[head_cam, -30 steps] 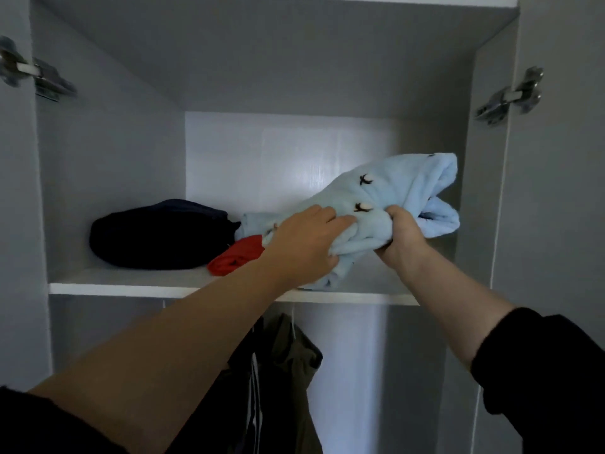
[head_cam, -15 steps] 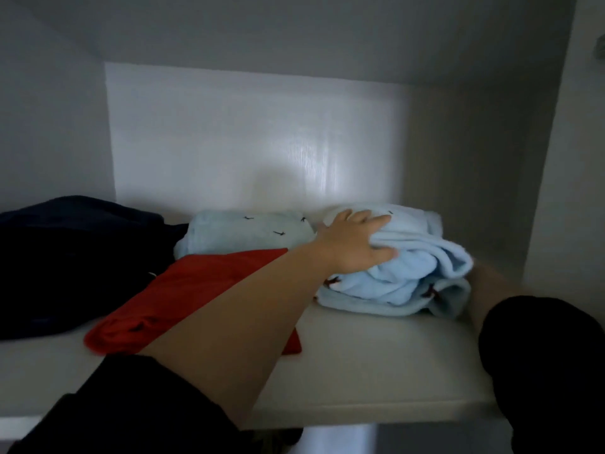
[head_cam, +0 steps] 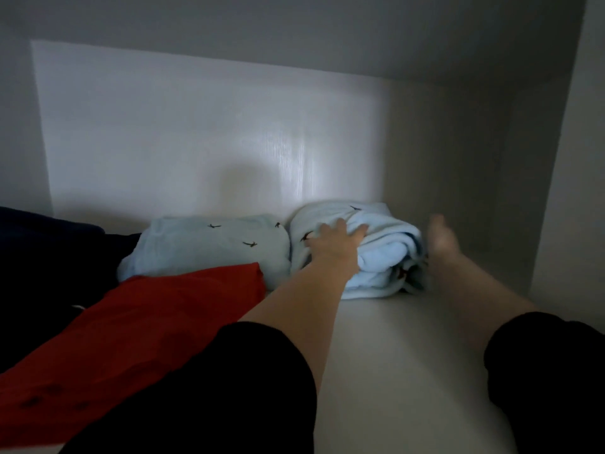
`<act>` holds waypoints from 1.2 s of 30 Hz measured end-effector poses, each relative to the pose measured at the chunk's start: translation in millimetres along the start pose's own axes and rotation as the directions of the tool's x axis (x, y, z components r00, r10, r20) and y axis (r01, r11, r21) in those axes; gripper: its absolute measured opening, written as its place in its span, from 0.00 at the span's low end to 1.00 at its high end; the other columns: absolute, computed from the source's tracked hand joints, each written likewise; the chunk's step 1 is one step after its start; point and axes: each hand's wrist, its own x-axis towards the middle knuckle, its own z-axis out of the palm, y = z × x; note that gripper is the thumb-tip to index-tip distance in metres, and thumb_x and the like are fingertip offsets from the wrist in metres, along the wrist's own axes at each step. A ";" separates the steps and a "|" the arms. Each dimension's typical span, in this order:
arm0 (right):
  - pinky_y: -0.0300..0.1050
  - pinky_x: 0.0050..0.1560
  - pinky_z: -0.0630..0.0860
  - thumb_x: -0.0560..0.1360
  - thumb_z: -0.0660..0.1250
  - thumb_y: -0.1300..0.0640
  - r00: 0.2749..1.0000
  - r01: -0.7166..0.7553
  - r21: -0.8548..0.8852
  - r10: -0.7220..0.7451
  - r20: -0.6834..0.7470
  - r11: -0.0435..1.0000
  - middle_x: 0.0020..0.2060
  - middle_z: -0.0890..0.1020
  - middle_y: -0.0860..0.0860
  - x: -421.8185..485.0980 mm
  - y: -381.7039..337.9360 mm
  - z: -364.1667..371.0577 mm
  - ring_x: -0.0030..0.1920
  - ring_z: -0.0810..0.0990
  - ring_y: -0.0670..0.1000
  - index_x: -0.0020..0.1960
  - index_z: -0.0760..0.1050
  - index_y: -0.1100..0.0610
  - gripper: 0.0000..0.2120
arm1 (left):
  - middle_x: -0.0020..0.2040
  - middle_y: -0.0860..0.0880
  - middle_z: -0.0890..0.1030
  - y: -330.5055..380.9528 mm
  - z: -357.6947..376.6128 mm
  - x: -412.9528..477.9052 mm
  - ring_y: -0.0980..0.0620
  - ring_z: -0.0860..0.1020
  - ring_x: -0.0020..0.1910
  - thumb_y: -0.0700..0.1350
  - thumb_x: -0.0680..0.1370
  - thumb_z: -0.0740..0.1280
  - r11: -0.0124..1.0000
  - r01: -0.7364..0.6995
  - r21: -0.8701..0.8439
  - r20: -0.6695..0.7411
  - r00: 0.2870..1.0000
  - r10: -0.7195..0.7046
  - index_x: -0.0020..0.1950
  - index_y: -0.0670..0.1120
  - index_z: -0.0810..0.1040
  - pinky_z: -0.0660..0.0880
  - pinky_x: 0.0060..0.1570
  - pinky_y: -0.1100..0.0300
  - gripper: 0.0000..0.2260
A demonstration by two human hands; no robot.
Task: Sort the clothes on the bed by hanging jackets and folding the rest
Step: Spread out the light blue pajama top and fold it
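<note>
A folded light-blue fleece garment (head_cam: pixel 386 257) with small dark bird marks lies at the back of the white wardrobe shelf (head_cam: pixel 399 371). My left hand (head_cam: pixel 337 240) rests flat on its top with straight fingers. My right hand (head_cam: pixel 440 239) is blurred just to the right of the bundle, fingers straight, holding nothing. A second folded light-blue piece (head_cam: pixel 209 247) lies to its left, touching it.
A folded red garment (head_cam: pixel 137 329) lies in front of the second blue piece. A dark navy garment (head_cam: pixel 42 257) fills the shelf's left end. The wardrobe's right wall (head_cam: pixel 563 191) stands close beside my right hand. Bare shelf lies at front right.
I carried the blue bundle onto the shelf and pushed it to the back. My right hand has come out from beside it and lifted free. The view moved closer.
</note>
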 end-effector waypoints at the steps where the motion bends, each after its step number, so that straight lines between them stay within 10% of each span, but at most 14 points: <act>1: 0.48 0.62 0.67 0.82 0.50 0.49 0.998 0.057 -0.022 -0.056 0.030 0.998 0.65 0.73 0.61 -5.5 -3.2 3.5 0.65 0.72 0.59 0.66 0.70 0.66 0.24 | 0.77 0.45 0.49 -2.5 6.6 4.0 0.37 0.57 0.71 0.53 0.78 0.65 0.999 0.052 0.001 -0.011 0.999 -0.052 0.77 0.60 0.44 0.66 0.64 0.38 0.36; 7: 0.43 0.68 0.59 0.84 0.47 0.53 0.896 0.320 -0.324 -0.173 0.408 0.890 0.73 0.64 0.58 -25.6 14.2 32.1 0.72 0.63 0.58 0.75 0.60 0.59 0.22 | 0.70 0.40 0.63 -4.9 30.9 17.0 0.40 0.69 0.62 0.54 0.77 0.65 0.988 0.043 0.147 -0.218 0.976 -0.011 0.78 0.52 0.49 0.71 0.48 0.51 0.35; 15: 0.38 0.63 0.60 0.84 0.48 0.58 0.879 0.405 -0.340 -0.260 0.400 0.849 0.71 0.67 0.61 -12.9 29.6 32.2 0.70 0.66 0.60 0.74 0.60 0.62 0.20 | 0.60 0.45 0.73 -24.8 29.2 9.2 0.43 0.77 0.51 0.44 0.77 0.62 0.982 -0.165 0.093 -0.424 0.886 0.189 0.72 0.45 0.65 0.73 0.44 0.51 0.23; 20: 0.49 0.57 0.69 0.82 0.53 0.59 0.911 0.413 -0.374 -0.378 0.168 0.830 0.58 0.77 0.66 -12.7 27.7 30.5 0.59 0.75 0.64 0.61 0.74 0.66 0.16 | 0.52 0.42 0.81 -31.5 27.5 8.4 0.41 0.79 0.49 0.51 0.76 0.57 0.893 -0.381 -0.240 -0.760 0.646 0.071 0.61 0.41 0.79 0.76 0.48 0.52 0.21; 24: 0.52 0.62 0.68 0.78 0.58 0.61 0.648 0.702 -0.481 -0.751 0.126 0.525 0.62 0.76 0.63 -21.0 20.4 34.3 0.61 0.73 0.63 0.66 0.72 0.63 0.18 | 0.77 0.45 0.59 -43.4 25.3 43.4 0.46 0.56 0.76 0.48 0.84 0.51 0.799 -0.002 -0.601 -0.226 0.960 -0.167 0.76 0.46 0.59 0.50 0.74 0.53 0.20; 27: 0.49 0.62 0.68 0.82 0.52 0.52 0.764 0.645 -0.514 -0.471 0.441 0.565 0.66 0.74 0.60 -20.4 29.6 46.6 0.63 0.73 0.62 0.72 0.67 0.54 0.20 | 0.78 0.49 0.53 -50.1 39.1 50.5 0.50 0.48 0.77 0.52 0.83 0.53 0.822 0.043 -0.567 -0.014 0.998 -0.062 0.77 0.50 0.57 0.42 0.74 0.56 0.22; 36: 0.51 0.55 0.70 0.82 0.50 0.49 0.844 0.536 -0.538 -0.427 0.324 0.651 0.57 0.77 0.65 -59.0 14.2 15.8 0.58 0.76 0.64 0.61 0.71 0.61 0.19 | 0.77 0.41 0.58 -32.3 18.7 -3.1 0.44 0.56 0.76 0.51 0.83 0.54 0.925 0.001 -0.380 -0.057 0.998 -0.024 0.77 0.43 0.57 0.51 0.74 0.53 0.24</act>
